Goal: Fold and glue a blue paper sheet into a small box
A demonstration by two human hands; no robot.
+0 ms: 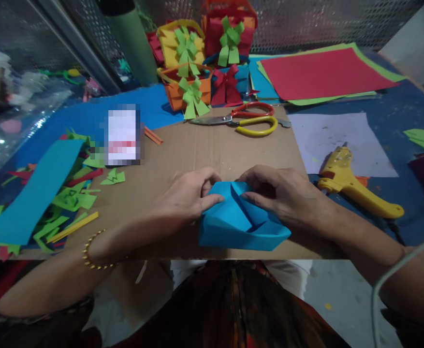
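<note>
A folded blue paper box [229, 220] sits near the front edge of the cardboard, its flaps partly raised. My left hand [192, 193] pinches its far left corner between thumb and fingers. On the far right side, my right hand [275, 191] grips the upper edge, thumb on the inner flap and fingers behind. Both hands are closed on the paper, and some fingertips are hidden behind it. Beyond the hands lie scissors [233, 118] with one red and one yellow handle. To the right is a yellow glue gun [357, 186] on its side.
Several small paper baskets with bows [188, 92] stand at the back. Coloured sheets [316, 72] are stacked at the back right. A blue strip [37, 193] lies over paper scraps on the left, near a blurred white item [122, 135]. A pale cable [376, 295] crosses my right forearm.
</note>
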